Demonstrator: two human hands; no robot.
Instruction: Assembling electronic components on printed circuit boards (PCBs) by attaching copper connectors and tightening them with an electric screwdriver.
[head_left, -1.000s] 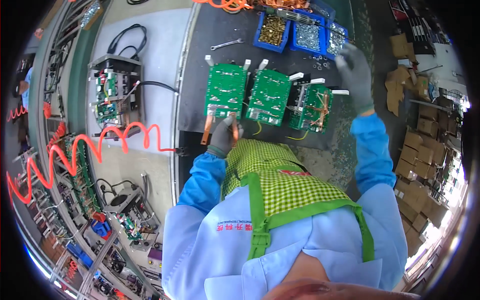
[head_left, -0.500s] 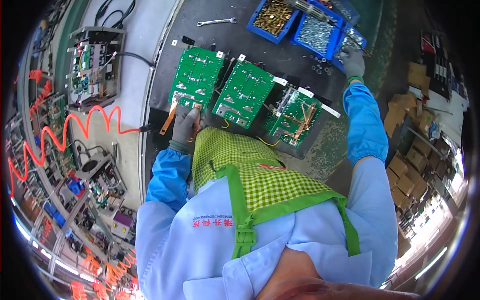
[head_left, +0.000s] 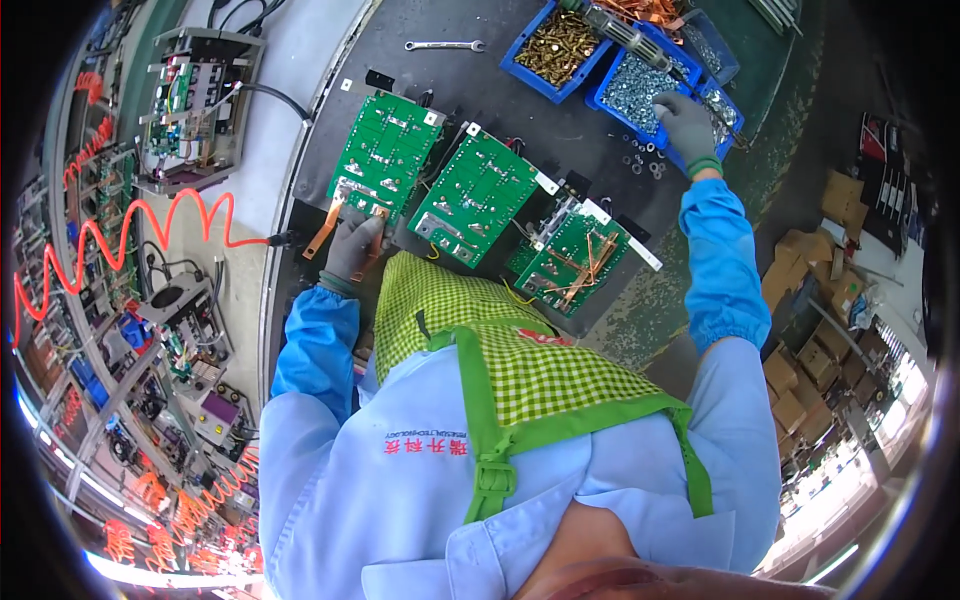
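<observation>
The right copper strip point(head_left: 377, 235) lies at the near edge of the left circuit board point(head_left: 388, 150), its upper end at the board's lower right corner. Judged from this position, keep the strip square to its seat and support it close to the joint, so that it neither twists nor levers on the board. Avoid bearing down on the board face. Leave the left copper strip point(head_left: 321, 232), which projects from the same edge, undisturbed.

The strip lies along the right side of the left hand point(head_left: 350, 248); the fingers appear clamped on it, just below the board edge.

The right hand point(head_left: 688, 128) is well apart from the strip, its fingertips over the silver hardware point(head_left: 630, 88) in the middle blue bin point(head_left: 613, 117). Whether these fingers are apart, or together on a part, cannot be told. Select single pieces by touch, and clear the driver tool point(head_left: 626, 36) lying across the bins. Loose washers point(head_left: 640, 160) lie on the counter point(head_left: 480, 92) just beside the bin; take care not to scatter them.
</observation>
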